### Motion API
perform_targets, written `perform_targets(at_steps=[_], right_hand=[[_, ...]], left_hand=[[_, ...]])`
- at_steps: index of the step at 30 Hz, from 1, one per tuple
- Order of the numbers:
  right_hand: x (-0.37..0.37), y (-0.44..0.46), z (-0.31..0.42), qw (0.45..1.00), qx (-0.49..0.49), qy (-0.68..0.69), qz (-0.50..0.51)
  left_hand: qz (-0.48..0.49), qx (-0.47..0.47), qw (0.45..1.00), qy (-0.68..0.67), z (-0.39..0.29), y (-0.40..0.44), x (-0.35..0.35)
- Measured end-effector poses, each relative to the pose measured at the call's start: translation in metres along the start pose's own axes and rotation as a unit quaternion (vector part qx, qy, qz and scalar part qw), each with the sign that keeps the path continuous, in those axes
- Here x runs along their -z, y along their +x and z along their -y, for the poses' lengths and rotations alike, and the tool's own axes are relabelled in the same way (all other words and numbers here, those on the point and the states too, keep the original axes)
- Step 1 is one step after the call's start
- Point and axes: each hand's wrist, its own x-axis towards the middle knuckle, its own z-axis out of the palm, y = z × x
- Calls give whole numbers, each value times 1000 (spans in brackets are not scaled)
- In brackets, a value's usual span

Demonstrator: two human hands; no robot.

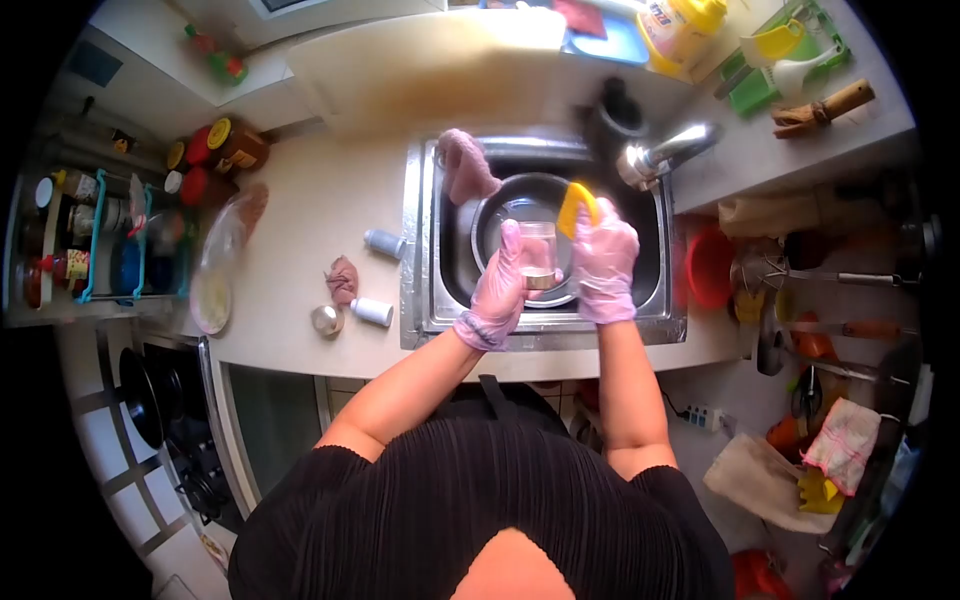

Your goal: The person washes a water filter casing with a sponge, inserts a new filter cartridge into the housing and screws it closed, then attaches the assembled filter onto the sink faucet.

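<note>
The person's left hand (493, 290), in a thin pinkish glove, holds a small clear jar (538, 248) near the middle of the frame, over the sink (425, 240). Its thumb lies along the jar's left side, and the other fingers are partly hidden behind and under the jar, so their exact placing cannot be told. The jar's lower end shows a darker band.

Just right of it, the right hand (606, 255), gloved the same way, grips a yellow scrubbing pad (575, 210). The fingers are curled, with the pad pinched at their upper left; it tilts upward, apart from the jar.

Beneath both hands a round metal basin (485, 212) sits inside the sink. A pink cloth (466, 168) hangs at the sink's upper left corner, and a metal faucet (665, 155) reaches in from the upper right.

Left of the sink, on the pale tabletop (290, 265), a greyish bottle (384, 243) lies on its side near the sink edge. Below it in the frame are a crumpled brownish cloth (342, 280), a white bottle (372, 312) lying down and a round shiny piece (326, 320). A wooden-handled brush (825, 110) rests at the upper right.
</note>
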Motion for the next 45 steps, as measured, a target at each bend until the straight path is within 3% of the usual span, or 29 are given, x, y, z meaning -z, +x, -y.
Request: perform_targets(at_steps=[1,3,5,6,7,10,11,13,14,15,17,18,19,21,22,26,31,33,34,35,36,37,38,39,40,41,43,45], right_hand=[[2,1,-3,998,-33,49,-6],[7,-12,-2,995,-2,89,-34],[15,-20,14,972,-12,233,-28],[10,-24,15,957,55,279,-52],[15,-27,20,983,139,98,-62],[21,-43,44,965,262,16,-8],[15,-46,44,963,255,80,-7],[10,-30,31,987,159,-32,13],[16,-15,26,989,4,126,78],[18,-24,31,989,3,128,74],[18,-44,41,981,156,113,16],[13,-50,37,982,138,127,27],[-1,-53,19,983,33,159,86],[4,-33,17,925,-132,336,119],[1,-26,13,918,-136,353,121],[6,-33,23,855,-155,488,80],[3,-38,25,894,-138,421,64],[2,-41,33,911,-121,389,67],[8,-45,46,932,-61,351,59],[12,-46,53,949,4,313,46],[-3,-58,44,964,134,227,42],[-2,-67,58,977,147,154,-26],[-1,-60,55,979,163,119,-33],[-1,-47,48,979,181,83,-39],[-2,-36,44,987,135,51,-64],[0,-26,36,994,30,101,4],[0,-36,33,992,121,6,-31],[5,-55,38,990,114,88,-10]], left_hand=[[-3,-5,1000,-1,-3,4,2],[28,-9,999,-32,-5,8,7],[24,-8,999,-38,-3,8,3],[19,-9,999,-43,-1,9,0],[12,-11,999,-49,-1,9,-3],[-28,-45,996,-74,4,20,6],[-11,-64,996,-63,5,23,9],[-45,-16,999,20,7,8,-3],[-31,-82,992,88,4,1,-16],[-29,-82,992,92,1,2,-12],[-24,-104,994,7,-13,9,-8],[-33,-87,996,15,-16,6,-10],[24,-34,999,19,-1,15,17],[112,45,992,-28,-4,-2,8],[83,71,986,-130,-5,-6,-6],[173,44,976,-127,-15,8,23],[84,45,990,-99,-12,7,16],[-10,-53,998,18,-1,8,4],[-58,-51,997,21,0,9,0],[-56,-54,997,22,1,11,3],[-28,-37,997,-62,4,17,9],[-4,-14,989,-148,5,18,10],[41,-53,982,-179,8,24,9],[-65,-132,983,-109,22,23,-2],[-79,-52,992,-85,16,13,-5],[-91,24,994,-57,7,7,-6],[-93,8,995,-38,-6,12,-5],[21,-18,996,-86,-5,22,21]])
